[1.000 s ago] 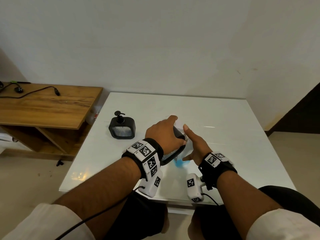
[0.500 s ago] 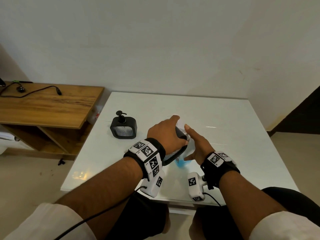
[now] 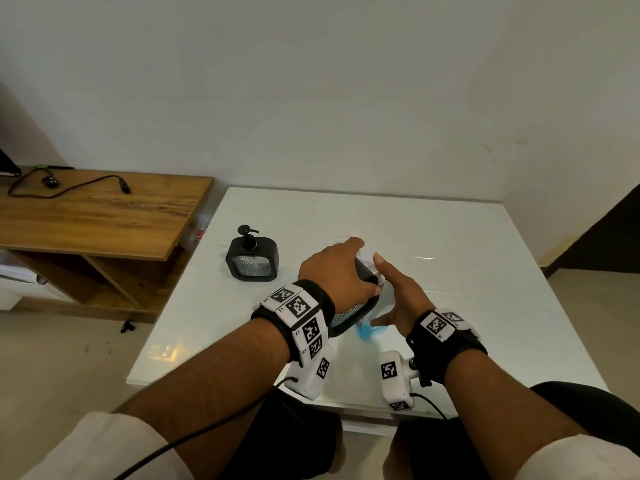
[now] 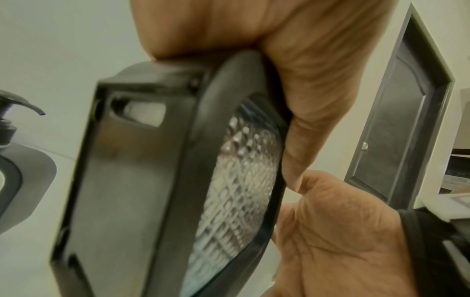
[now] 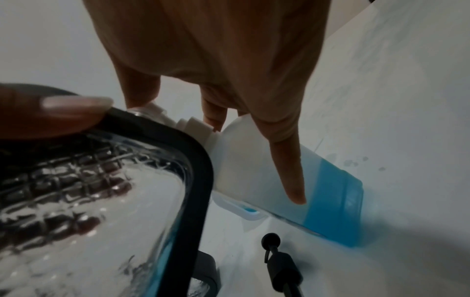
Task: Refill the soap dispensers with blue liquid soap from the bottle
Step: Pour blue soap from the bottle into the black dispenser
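Head view | left hand (image 3: 334, 268) grips tilted dispenser (image 3: 349, 313) | bottle (image 3: 369, 329) beside

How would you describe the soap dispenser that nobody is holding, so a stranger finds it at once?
Start at the white table and look to its left side, near the wooden bench. There the free dispenser stands upright, alone. Unlike the tilted dispenser gripped by the left hand, it has its black pump on top.

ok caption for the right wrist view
Right hand on the soap bottle beside a tilted black dispenser held by the left hand.
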### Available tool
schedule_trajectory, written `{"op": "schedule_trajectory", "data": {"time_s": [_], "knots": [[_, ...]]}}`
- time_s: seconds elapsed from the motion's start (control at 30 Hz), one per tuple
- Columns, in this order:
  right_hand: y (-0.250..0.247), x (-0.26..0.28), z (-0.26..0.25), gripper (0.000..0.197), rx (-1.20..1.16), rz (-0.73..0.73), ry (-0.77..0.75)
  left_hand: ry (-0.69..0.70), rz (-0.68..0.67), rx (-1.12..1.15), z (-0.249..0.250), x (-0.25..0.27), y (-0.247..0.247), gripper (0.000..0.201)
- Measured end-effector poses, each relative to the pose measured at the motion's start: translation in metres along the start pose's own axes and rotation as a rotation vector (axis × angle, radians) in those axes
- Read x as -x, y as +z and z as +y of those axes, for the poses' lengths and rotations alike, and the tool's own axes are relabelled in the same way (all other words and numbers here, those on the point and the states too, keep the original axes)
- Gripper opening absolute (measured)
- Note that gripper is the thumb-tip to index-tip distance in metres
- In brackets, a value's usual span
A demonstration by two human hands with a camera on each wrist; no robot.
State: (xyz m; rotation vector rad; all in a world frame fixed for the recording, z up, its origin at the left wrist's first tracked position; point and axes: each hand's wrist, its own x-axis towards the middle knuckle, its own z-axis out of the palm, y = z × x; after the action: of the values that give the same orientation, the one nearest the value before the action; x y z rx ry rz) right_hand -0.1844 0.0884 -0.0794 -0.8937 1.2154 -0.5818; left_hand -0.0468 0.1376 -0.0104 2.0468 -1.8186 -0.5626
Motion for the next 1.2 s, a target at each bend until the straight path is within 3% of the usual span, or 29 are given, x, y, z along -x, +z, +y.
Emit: {"op": "schedule_trajectory", "data": {"time_s": [0.2,0.43,0.6,0.77,0.93,1.2], "knots": [[0.001,0.001,-0.002,0.031,0.001,0.113,-0.065,0.020,-0.016,-0.037,0.002,-0.003,0.002,0.075],[-0.001,0.004,0.000,0.039,0.011,0.047,-0.015,0.017,-0.009,-0.042,0.001,-0.002,0.002,0.074],[-0.001,0.008,-0.005,0.032,0.072,0.031,-0.001,0.021,-0.001,-0.039,0.001,-0.001,0.002,0.068],[-0.009,0.006,-0.024,0.056,0.320,-0.075,0.091,0.019,-0.001,-0.030,-0.001,0.000,-0.002,0.066],[-0.025,0.006,-0.052,0.067,0.579,-0.099,0.228,0.041,-0.034,-0.030,0.002,-0.001,-0.002,0.066],[-0.026,0.006,-0.052,0.053,0.430,-0.116,0.285,0.053,-0.038,-0.050,0.003,-0.002,0.001,0.067]]}}
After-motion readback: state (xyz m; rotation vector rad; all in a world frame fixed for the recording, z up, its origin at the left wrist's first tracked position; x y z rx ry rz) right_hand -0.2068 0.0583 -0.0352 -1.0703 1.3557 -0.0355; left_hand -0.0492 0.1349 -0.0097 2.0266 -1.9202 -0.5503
